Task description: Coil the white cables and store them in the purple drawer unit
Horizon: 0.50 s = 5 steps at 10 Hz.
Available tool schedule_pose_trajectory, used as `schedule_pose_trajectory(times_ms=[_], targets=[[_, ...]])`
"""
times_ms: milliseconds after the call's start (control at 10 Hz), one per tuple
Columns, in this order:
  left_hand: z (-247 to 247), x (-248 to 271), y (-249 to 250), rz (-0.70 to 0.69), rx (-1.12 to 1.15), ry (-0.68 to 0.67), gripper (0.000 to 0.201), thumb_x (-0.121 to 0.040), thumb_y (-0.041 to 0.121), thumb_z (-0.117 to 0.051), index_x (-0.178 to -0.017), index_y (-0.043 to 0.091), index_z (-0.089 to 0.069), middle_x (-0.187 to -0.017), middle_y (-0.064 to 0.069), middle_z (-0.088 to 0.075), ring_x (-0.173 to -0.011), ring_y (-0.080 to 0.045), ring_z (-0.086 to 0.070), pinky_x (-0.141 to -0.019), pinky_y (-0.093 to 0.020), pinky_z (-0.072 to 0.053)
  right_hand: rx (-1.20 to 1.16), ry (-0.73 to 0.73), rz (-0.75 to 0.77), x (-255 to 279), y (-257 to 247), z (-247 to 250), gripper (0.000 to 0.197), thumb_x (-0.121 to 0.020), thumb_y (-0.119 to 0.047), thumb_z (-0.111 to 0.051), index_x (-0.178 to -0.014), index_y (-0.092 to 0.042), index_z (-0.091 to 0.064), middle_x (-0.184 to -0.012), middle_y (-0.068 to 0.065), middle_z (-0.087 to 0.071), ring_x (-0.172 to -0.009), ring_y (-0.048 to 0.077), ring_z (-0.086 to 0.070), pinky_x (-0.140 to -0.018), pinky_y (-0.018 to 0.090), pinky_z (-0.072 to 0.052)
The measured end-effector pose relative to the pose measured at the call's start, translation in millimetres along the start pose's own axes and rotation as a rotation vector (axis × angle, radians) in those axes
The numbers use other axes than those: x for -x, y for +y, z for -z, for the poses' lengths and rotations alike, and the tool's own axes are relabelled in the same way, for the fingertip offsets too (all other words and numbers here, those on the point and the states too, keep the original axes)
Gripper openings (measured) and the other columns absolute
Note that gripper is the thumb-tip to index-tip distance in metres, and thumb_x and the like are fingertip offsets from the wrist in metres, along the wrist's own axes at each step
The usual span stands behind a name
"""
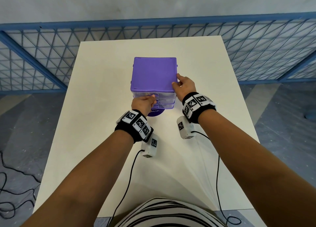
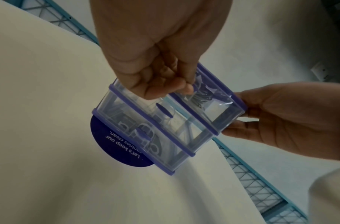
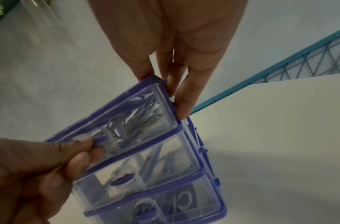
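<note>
1. Where things stand: the purple drawer unit (image 1: 153, 73) sits mid-table (image 1: 95, 124), on top of a round dark sticker (image 2: 115, 145) with white lettering. The table top shows no loose cables. Through the clear drawer fronts you can see coiled white cables (image 3: 132, 122) in the top drawer (image 3: 115, 128), and more coils in the two below.

2. The left hand (image 1: 144, 103) has thumb and fingers pinched on the little purple pull of the top drawer. The other fingers are curled in under it.

3. The right hand (image 1: 185, 85) is bracing the unit at its top right front corner, thumb on the lid, fingers pressed against the side. Looks like a steadying grip, not a lift.

4. My read: this is the last drawer being shut, or just cracked — can't tell which from a still. The drawer front looks about flush.

5. Doing it well:
- Keep that right hand planted, since a light plastic unit like this will probably skate on the smooth table.
- Push or pull the drawer straight, not at an angle, or it may bind in its rails.
- Check no cable loop is poking over the drawer edge — it'd get pinched.
</note>
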<state>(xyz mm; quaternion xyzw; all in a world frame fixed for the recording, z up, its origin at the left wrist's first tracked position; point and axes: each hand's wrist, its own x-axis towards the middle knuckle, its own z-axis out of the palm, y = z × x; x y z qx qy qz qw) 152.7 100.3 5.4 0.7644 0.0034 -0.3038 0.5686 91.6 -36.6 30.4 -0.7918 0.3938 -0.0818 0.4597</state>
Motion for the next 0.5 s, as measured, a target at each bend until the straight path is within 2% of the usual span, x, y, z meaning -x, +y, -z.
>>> schedule_pose_trajectory(times_ms=[100,200,300,400,500], targets=[[-2.0,0.7,4.7,0.044,0.002,0.008,0.019,-0.086,0.024,-0.059,-0.076,0.01,-0.068,-0.037,0.013,-0.059,-0.036,0.001,-0.052,-0.044,-0.017,-0.042,0.015,-0.009,-0.01,-0.7,-4.3,3.2,0.048,-0.089,-0.019,-0.046,-0.134,-0.009,-0.035,-0.099,0.008,-0.047,-0.106,0.03,-0.052,-0.101,0.037,-0.041],[-4.6,3.6,4.8,0.051,-0.021,0.004,0.026,-0.086,0.025,-0.057,-0.062,0.017,-0.062,-0.052,0.01,-0.06,-0.049,-0.006,-0.052,-0.051,-0.022,-0.04,0.012,-0.022,-0.021,2.7,-4.1,2.7,0.048,-0.089,-0.019,-0.046,-0.134,-0.009,-0.035,-0.109,0.016,-0.055,-0.111,0.032,-0.052,-0.101,0.038,-0.041],[-2.3,9.9,12.4,0.075,-0.144,-0.084,0.023,-0.085,0.02,-0.054,-0.062,0.02,-0.055,-0.067,0.002,-0.056,-0.06,-0.015,-0.05,-0.055,-0.024,-0.04,-0.033,-0.024,-0.024,3.4,-7.0,6.1,0.047,-0.091,-0.024,-0.044,-0.135,-0.01,-0.035,-0.121,0.019,-0.056,-0.114,0.03,-0.051,-0.102,0.035,-0.038],[4.1,16.1,14.8,0.101,-0.237,-0.177,0.015,-0.085,0.021,-0.054,-0.07,0.021,-0.054,-0.079,-0.001,-0.058,-0.063,-0.013,-0.052,-0.059,-0.024,-0.039,-0.128,0.021,-0.031,7.7,-6.4,7.7,0.046,-0.091,-0.026,-0.044,-0.133,-0.01,-0.038,-0.121,0.017,-0.056,-0.115,0.029,-0.051,-0.1,0.033,-0.037],[21.0,36.6,-2.3,0.116,-0.375,-0.288,0.009,-0.084,0.024,-0.055,-0.09,0.018,-0.058,-0.091,-0.003,-0.059,-0.065,-0.011,-0.053,-0.06,-0.024,-0.037,-0.192,0.097,-0.063,34.1,11.9,1.6,0.035,-0.088,-0.021,-0.048,-0.121,-0.009,-0.05,-0.109,0.014,-0.061,-0.099,0.027,-0.056,-0.084,0.026,-0.041]])
